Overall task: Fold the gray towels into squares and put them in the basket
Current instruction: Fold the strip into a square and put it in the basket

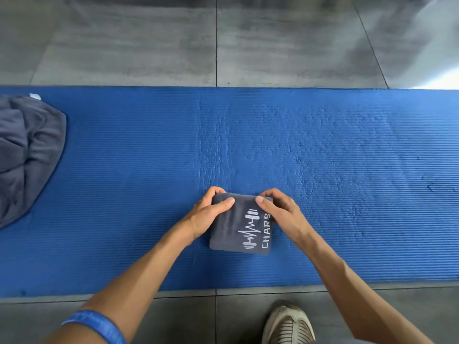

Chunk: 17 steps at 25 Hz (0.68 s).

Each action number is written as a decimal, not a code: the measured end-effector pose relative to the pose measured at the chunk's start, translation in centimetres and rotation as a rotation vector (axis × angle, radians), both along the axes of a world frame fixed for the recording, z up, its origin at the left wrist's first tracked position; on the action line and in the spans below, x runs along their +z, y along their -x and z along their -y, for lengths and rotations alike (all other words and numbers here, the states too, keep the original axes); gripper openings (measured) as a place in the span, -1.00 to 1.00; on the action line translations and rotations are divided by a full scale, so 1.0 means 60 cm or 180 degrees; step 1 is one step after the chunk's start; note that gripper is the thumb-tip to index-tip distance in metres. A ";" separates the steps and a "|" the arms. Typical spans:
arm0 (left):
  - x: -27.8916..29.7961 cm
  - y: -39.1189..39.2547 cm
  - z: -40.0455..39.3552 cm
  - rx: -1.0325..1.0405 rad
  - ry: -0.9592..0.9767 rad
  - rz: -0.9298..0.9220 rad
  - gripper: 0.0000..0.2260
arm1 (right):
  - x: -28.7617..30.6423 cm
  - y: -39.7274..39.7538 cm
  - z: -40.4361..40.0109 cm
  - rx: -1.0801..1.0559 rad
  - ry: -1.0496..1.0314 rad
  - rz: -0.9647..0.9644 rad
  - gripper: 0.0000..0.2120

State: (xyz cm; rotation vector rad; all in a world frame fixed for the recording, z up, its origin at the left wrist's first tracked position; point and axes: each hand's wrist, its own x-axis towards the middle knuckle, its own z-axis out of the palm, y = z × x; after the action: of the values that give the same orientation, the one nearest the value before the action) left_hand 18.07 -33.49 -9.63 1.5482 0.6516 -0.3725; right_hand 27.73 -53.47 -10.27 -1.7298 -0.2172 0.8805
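A heap of unfolded gray towels [27,155] lay at the far left end of a blue exercise mat [347,150] spread across a gray tiled floor [149,45]. A blue wristband [99,325] circled the person's left forearm at the bottom edge. Near the mat's middle, the left hand [208,214] gripped the far left corner of a folded gray towel [238,229], thumb on top and fingers curled over the far edge. The square towel rested flat on the mat, its white barbell logo and the letters "CHARS" facing up. The right hand [280,212] pinched the far right corner likewise. A worn pale sneaker [288,324] stood on the floor below.
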 end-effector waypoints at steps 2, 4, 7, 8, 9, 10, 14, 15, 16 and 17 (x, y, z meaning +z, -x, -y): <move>-0.004 -0.001 0.003 -0.0047 -0.0100 -0.0005 -0.76 | -0.009 0.000 0.001 -0.0050 0.0025 0.0153 -0.75; -0.008 -0.004 0.015 -0.0078 -0.0339 0.0004 -0.80 | -0.024 0.002 0.006 -0.0051 0.0141 0.0441 -0.81; -0.018 -0.013 0.028 -0.0026 -0.0641 0.0098 -0.73 | -0.045 0.013 0.003 -0.0056 0.0458 0.0713 -0.85; -0.022 -0.016 0.029 -0.0008 -0.0691 0.0109 -0.72 | -0.048 0.016 -0.001 -0.0020 0.0674 0.1012 -0.81; -0.025 -0.019 0.029 0.0015 -0.0729 0.0109 -0.72 | -0.051 0.015 -0.004 0.0062 0.0883 0.1500 -0.76; -0.029 -0.022 0.028 0.0030 -0.0753 0.0100 -0.72 | -0.053 0.009 -0.005 0.0197 0.1029 0.2047 -0.72; -0.035 -0.043 0.010 -0.0229 -0.0761 0.0081 -0.65 | -0.028 -0.016 0.000 0.0516 0.0879 0.1700 -0.77; -0.031 -0.054 0.001 -0.0382 -0.0918 0.0085 -0.62 | -0.022 -0.009 0.001 0.0348 0.0852 0.1321 -0.78; -0.027 -0.067 -0.009 -0.0586 -0.1341 0.0117 -0.59 | -0.021 0.008 -0.004 0.0129 0.0820 0.1028 -0.75; -0.023 -0.076 -0.016 -0.0824 -0.2019 0.0220 -0.57 | -0.019 0.034 -0.011 -0.0097 0.0748 0.0752 -0.72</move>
State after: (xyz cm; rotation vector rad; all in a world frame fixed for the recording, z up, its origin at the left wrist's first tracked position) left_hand 22.63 -32.52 -10.98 2.2533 0.5401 -0.3171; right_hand 25.72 -52.81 -11.43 -2.0530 -0.2505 0.6996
